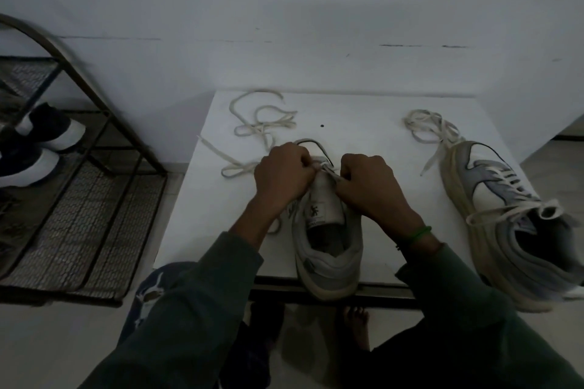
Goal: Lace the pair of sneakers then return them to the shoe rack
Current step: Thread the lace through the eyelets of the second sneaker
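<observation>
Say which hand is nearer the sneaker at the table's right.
Right. The right hand works at the middle sneaker, on the side toward the right sneaker; the left hand is farther left.

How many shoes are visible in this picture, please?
4. One grey sneaker at the table's near edge; a second grey sneaker on the table's right side; two dark shoes with white soles on the shoe rack, left. Others may be hidden out of frame.

Everything around me is dim and grey, without glare. My white rectangular table (363, 114) is the brightest patch. My dark green sleeves (196, 309) sink into murk below. The dark metal mesh shoe rack (94, 215) bows and blurs at the left edge.
</observation>
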Demonstrator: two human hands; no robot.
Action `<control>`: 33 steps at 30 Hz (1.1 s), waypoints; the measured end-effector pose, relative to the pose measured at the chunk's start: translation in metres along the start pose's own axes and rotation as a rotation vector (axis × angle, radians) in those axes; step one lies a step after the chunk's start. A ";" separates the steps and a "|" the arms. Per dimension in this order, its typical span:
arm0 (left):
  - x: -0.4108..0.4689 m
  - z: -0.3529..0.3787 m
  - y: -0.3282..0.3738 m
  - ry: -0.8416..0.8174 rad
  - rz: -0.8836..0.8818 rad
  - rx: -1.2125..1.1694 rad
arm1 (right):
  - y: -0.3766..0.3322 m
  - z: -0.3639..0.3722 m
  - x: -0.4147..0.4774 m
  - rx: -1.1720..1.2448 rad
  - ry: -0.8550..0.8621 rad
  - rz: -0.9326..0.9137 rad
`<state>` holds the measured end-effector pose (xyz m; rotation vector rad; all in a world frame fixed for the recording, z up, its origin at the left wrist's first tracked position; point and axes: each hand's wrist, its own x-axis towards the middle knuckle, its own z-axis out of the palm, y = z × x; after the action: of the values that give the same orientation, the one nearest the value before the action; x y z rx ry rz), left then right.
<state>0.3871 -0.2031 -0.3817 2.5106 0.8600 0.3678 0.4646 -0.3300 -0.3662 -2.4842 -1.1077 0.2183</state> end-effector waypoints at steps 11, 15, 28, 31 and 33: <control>0.022 -0.031 -0.048 0.364 -0.917 -1.483 | -0.011 0.004 0.000 0.007 -0.045 0.005; 0.018 -0.032 -0.047 0.342 -1.025 -1.694 | -0.018 0.008 -0.004 -0.030 -0.027 0.045; 0.000 -0.018 -0.016 -0.422 -0.016 -0.249 | -0.005 -0.012 0.017 0.065 0.009 0.068; -0.009 -0.005 -0.003 -0.431 0.020 -0.035 | -0.007 -0.002 0.035 0.053 -0.144 0.034; -0.008 0.000 0.002 -0.422 -0.005 -0.066 | -0.009 0.000 0.037 0.000 -0.135 0.036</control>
<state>0.3820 -0.2090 -0.3818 2.3949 0.6710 -0.1333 0.4836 -0.2968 -0.3614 -2.5225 -1.1161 0.4018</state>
